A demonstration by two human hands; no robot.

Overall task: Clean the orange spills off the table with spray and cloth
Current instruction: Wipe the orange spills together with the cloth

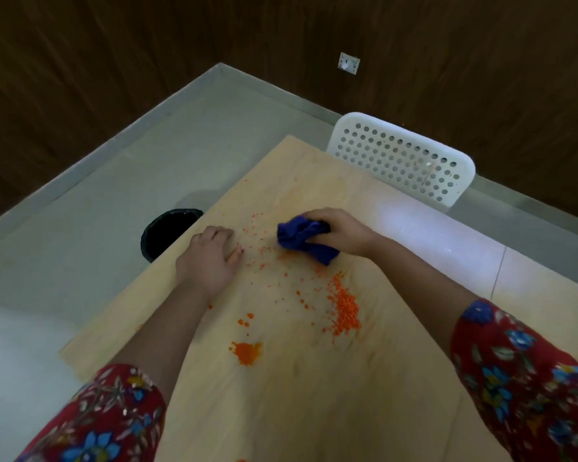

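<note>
Fingers (316,217) of the right hand (339,233) curl round a bunched blue cloth (301,236), pressed to the wooden table (314,411) at the far edge of the scattered orange spills (346,308). The left hand (211,258) rests palm-down beside them, fingers together. The table edge half hides a black bin (167,233).

Half of the black bin (167,233) behind the table (281,411) edge, blue cloth (297,236) partly under the right hand (342,231)

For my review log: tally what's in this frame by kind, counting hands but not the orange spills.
hands: 2, left hand and right hand
blue cloth: 1
table: 1
white chair: 1
black bin: 1
Total: 6
</note>
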